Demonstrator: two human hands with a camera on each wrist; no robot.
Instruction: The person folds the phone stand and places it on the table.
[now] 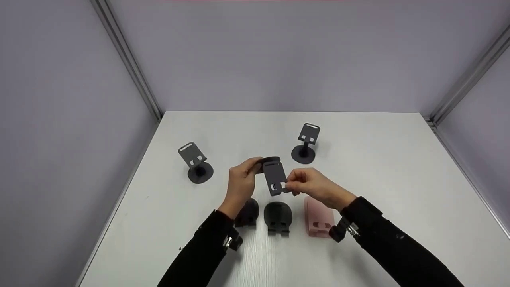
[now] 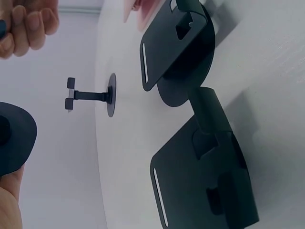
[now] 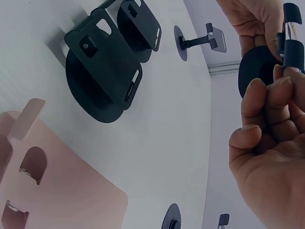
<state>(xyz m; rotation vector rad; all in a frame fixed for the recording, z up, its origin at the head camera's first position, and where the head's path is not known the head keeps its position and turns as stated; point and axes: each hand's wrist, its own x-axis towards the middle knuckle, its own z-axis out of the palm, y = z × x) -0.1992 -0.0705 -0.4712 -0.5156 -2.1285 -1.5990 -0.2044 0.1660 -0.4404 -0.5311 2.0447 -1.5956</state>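
A dark phone stand [image 1: 275, 177] is held up above the table between both hands. My left hand [image 1: 242, 181] grips its round base [image 1: 271, 159], thumb and fingers at the base's edge. On the other side my right hand [image 1: 312, 185] pinches the lower edge of the stand's plate near its hooked lip. In the right wrist view the base [image 3: 255, 67] shows beyond the curled fingers of the right hand [image 3: 271, 157]. Below lie two dark folded phone stands, one [image 1: 278, 217] in the middle and one [image 1: 248, 213] partly behind the left wrist.
A pink folded phone stand [image 1: 318, 217] lies under the right forearm, its corner by the wrist camera. Two dark stands are unfolded upright farther back, one at left [image 1: 195, 161] and one at right [image 1: 306, 143]. Pale walls close off the white table [image 1: 378, 151] at the back and sides.
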